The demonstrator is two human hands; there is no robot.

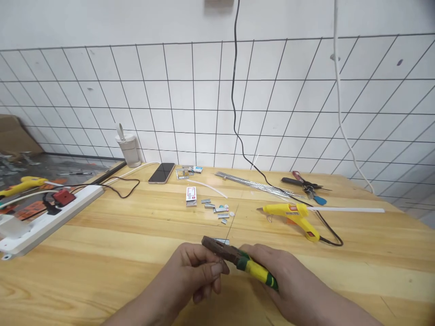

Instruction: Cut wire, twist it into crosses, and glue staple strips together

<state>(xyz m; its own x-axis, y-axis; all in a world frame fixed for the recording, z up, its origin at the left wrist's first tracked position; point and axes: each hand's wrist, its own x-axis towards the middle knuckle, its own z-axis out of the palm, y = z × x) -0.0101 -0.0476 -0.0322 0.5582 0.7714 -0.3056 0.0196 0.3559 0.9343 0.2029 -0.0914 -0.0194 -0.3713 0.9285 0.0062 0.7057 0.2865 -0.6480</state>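
Rust-brown combination pliers (220, 247) with green and yellow grips are held in my right hand (277, 267), its fingers wrapped round the handles. Their jaws point left and sit just above the fingertips of my left hand (195, 271). A thin metal wire (233, 221) slants up behind the jaws, and its line runs down to my pinched left thumb and fingers. The exact pinch point is hidden. Beyond the jaws lies a strip of staples (222, 241). More staple strips (223, 216) and small round pieces are scattered farther back, beside a small white and red box (191, 196).
To the right lies a yellow glue gun (288, 210) with a white stick; behind it are other hand tools (307, 188) and a bundle of metal wires (254, 184). A phone (162, 173), a lidded cup (129, 148) and a power strip (57, 222) are at left. A black cable hangs centrally.
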